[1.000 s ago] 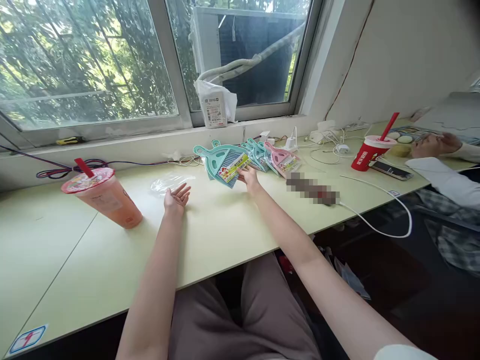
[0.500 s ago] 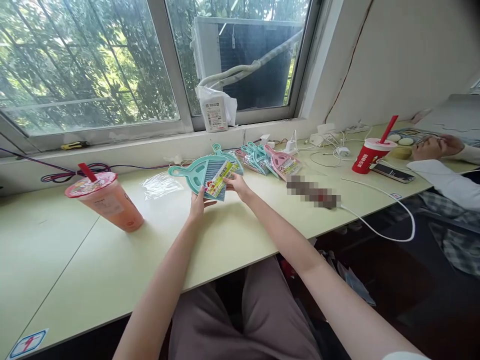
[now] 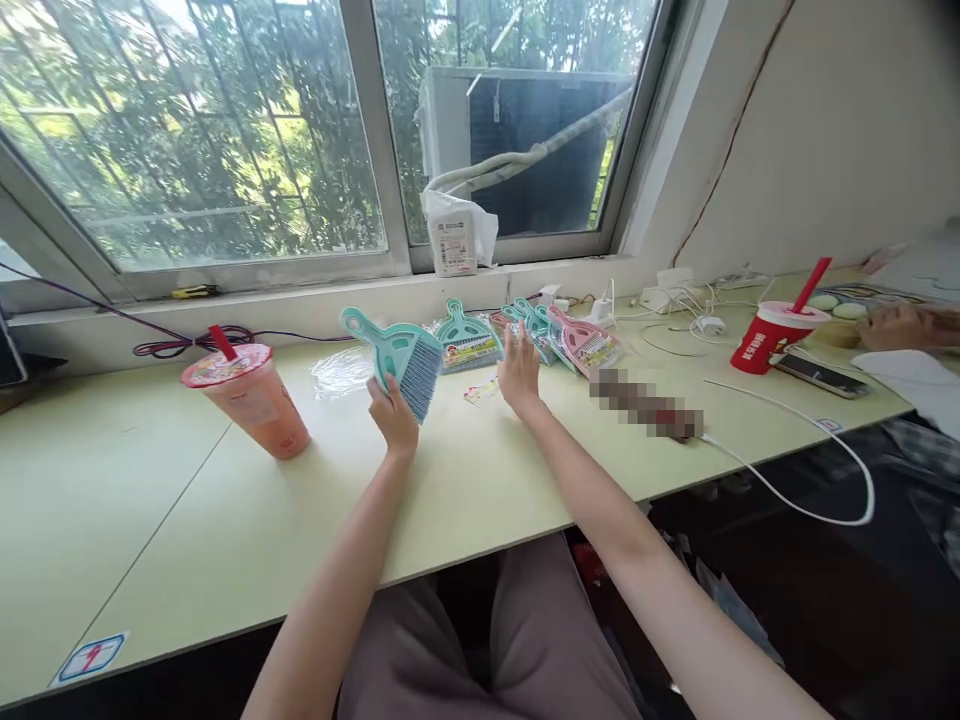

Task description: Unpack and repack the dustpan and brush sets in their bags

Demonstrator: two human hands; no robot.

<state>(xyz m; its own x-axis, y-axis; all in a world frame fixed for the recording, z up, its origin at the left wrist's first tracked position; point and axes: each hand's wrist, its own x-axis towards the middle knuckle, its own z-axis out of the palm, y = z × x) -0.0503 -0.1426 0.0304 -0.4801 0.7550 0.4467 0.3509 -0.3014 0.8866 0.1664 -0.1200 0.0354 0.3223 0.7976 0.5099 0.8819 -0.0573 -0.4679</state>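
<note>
The left hand (image 3: 394, 418) had its fingers clasped on the lower side of a teal brush (image 3: 397, 358), above the bench (image 3: 450, 480) toward its window-side edge; their far side was hidden. The right hand (image 3: 519, 372), fingers raised and released, seemed to overlap a paper label (image 3: 480, 392). Pixelation masked an object (image 3: 645, 405) nearer the front edge.
</note>
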